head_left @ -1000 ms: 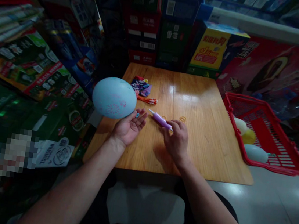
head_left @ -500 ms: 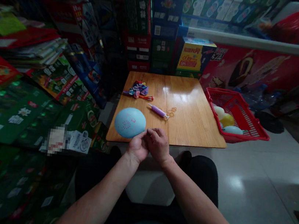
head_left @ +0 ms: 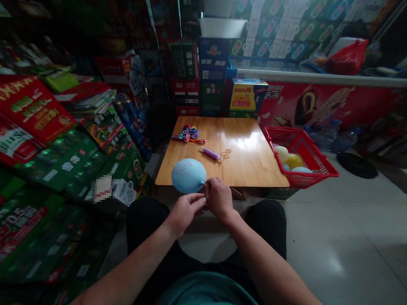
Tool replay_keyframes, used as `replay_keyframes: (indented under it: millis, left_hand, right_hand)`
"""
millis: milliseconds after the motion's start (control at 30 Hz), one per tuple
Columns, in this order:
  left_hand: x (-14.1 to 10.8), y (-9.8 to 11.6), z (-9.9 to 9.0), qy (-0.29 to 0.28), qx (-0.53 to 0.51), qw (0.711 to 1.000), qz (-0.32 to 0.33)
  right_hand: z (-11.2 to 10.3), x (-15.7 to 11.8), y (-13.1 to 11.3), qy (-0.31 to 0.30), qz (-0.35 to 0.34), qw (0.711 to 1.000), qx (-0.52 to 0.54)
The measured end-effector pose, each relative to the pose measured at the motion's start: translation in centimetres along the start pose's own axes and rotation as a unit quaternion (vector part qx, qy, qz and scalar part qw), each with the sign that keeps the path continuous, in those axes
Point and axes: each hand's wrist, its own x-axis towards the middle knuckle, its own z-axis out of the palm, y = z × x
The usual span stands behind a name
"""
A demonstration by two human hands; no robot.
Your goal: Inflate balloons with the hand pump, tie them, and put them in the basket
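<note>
A light blue inflated balloon (head_left: 187, 174) with pink print lies on its side above the table's near edge, its neck pointing right. My right hand (head_left: 219, 196) is closed on the balloon's neck. Just below, my left hand (head_left: 184, 213) pinches with thumb and forefinger close to the right fingertips; what is between them is too small to make out. Beyond the balloon, a purple hand pump (head_left: 211, 153) rests on the wooden table (head_left: 252, 157), beside several tan rubber bands (head_left: 226, 153). A bunch of uninflated balloons (head_left: 190, 134) lies at the table's far left.
To the table's right, a red plastic basket (head_left: 313, 163) holds several inflated balloons (head_left: 293, 161). Green drink cartons (head_left: 62, 158) are stacked along my left. Boxes (head_left: 247, 96) and a chest freezer (head_left: 319, 80) stand behind the table.
The view has tilted up. My left hand has turned from palm-up under the balloon to a pinch below the right hand. The balloon's neck now shows at my right fingers.
</note>
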Motion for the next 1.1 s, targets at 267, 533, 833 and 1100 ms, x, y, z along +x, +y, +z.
replay_keyframes:
  millis: [267, 533, 833, 1100]
  left_hand:
    - [-3.4, 0.9, -0.1, -0.005, 0.498, 0.794, 0.347]
    - [-1.6, -0.7, -0.1, -0.005, 0.623, 0.695, 0.359]
    - [-0.7, -0.1, -0.5, -0.020, 0.605, 0.714, 0.351]
    - [1.7, -0.2, -2.8, -0.029, 0.568, 0.758, 0.318]
  right_hand:
    - [-1.7, -2.7, -0.2, -0.093, 0.037, 0.986, 0.134]
    - [-3.2, -4.2, -0.7, -0.110, -0.018, 0.961, 0.252]
    - [-1.0, -3.3, 1.8, -0.143, 0.039, 0.959, 0.240]
    - [0.3, -1.6, 3.4, -0.241, 0.123, 0.897, 0.349]
